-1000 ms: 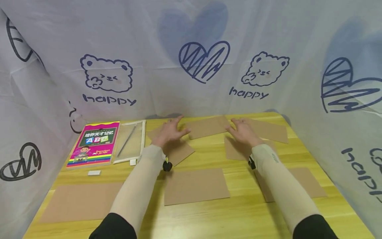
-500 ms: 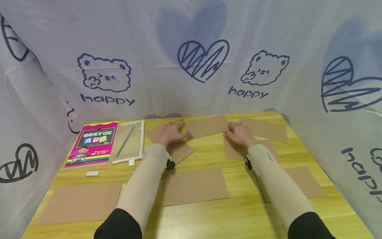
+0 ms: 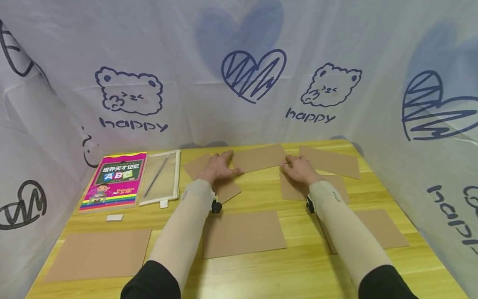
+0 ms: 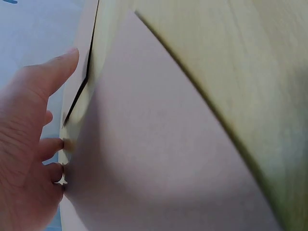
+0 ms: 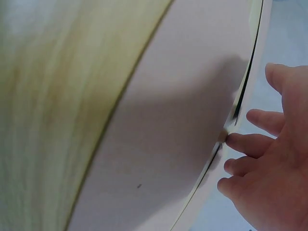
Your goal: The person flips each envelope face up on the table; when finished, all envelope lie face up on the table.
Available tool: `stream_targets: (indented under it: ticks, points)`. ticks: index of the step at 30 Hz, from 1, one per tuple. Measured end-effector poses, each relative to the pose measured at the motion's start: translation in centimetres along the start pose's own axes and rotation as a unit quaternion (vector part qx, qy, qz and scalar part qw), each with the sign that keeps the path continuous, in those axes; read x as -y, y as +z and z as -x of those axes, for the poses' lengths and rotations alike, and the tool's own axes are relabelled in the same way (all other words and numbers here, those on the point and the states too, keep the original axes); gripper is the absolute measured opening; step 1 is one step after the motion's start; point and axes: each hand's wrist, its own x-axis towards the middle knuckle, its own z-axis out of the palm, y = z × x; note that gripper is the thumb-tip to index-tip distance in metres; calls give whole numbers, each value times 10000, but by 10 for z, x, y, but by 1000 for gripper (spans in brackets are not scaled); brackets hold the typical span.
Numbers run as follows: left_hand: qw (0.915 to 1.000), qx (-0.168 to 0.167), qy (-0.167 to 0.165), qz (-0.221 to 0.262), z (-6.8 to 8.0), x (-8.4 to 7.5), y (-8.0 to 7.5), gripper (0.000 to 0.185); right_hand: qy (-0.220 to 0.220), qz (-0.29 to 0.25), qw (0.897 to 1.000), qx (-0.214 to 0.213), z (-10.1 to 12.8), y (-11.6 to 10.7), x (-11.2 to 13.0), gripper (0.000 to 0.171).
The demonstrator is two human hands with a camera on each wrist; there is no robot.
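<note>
head view, left hand (image 3: pixel 218 167): at far middle of counter (image 3: pixel 298 274), fingers laid nearly flat, touching left end of the middle cardboard sheet (image 3: pixel 258 158); palm over another cardboard piece (image 3: pixel 224 189) lying under the wrist.
head view, right hand (image 3: pixel 300 169): fingers loosely bent at right end of the same middle cardboard sheet, tips touching its edge; no clear pinch.
head view, middle cardboard sheet: flat near counter's far edge, between both hands.
head view, other cardboard: far-right sheet (image 3: pixel 330 161) near far right corner; one under right forearm (image 3: pixel 295 189); front-centre sheet (image 3: pixel 242 233); front-left sheet (image 3: pixel 98 253); front-right sheet (image 3: pixel 381 228).
head view, left side of counter: pink book (image 3: pixel 115 179), clear pouch (image 3: pixel 160 177) just beside it, small white eraser (image 3: pixel 114 217) nearer the front.
left wrist view: left hand (image 4: pixel 29 159) at cardboard edge (image 4: pixel 159 159), fingertips touching it, thumb straight; blurred.
right wrist view: right hand (image 5: pixel 269 163), fingertips against cardboard edge (image 5: pixel 183 134), fingers relaxed, gripping nothing.
</note>
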Motion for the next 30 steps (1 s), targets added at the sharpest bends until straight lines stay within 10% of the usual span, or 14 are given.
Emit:
stream_targets:
  ticks: [30]
  points:
    - [9982, 174, 48, -564, -8, -1, 3, 99, 1, -117, 9999, -57, -4, 2, 8, 62]
